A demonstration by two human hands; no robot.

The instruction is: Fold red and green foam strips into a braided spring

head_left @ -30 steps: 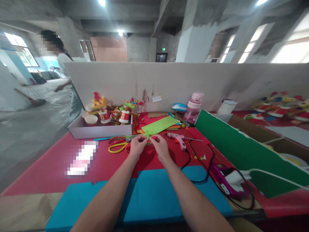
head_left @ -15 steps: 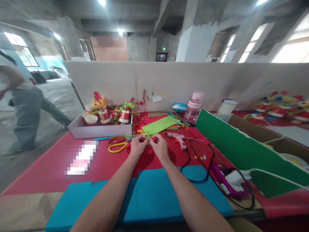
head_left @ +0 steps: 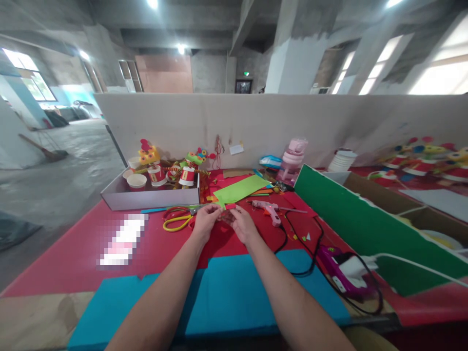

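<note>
Over the red table covering, my left hand (head_left: 205,222) pinches a narrow light-green paper strip (head_left: 222,201) between thumb and fingertips. My right hand (head_left: 243,224) has its thumb and fingers closed on a small red piece (head_left: 230,206), which looks like paper. The two pieces meet or nearly meet between my fingertips; whether they are joined I cannot tell. Left of my left hand lie scissors with yellow handles (head_left: 177,224), and red handles (head_left: 171,210) beside them. A pink glue gun (head_left: 268,208) rests to the right of my right hand. Behind both hands lies a light-green paper sheet (head_left: 241,188).
A white box (head_left: 153,199) with paper-cup figures stands back left. On the right are a green-sided box (head_left: 351,229) and a purple power strip (head_left: 340,278) with black cords. Blue sheets (head_left: 256,287) lie under my forearms. A pink bottle (head_left: 293,158) stands behind.
My right fingers have shifted and opened out somewhat, so more of the red piece shows. The green strip now tilts. The walking person at the left has mostly left the view.
</note>
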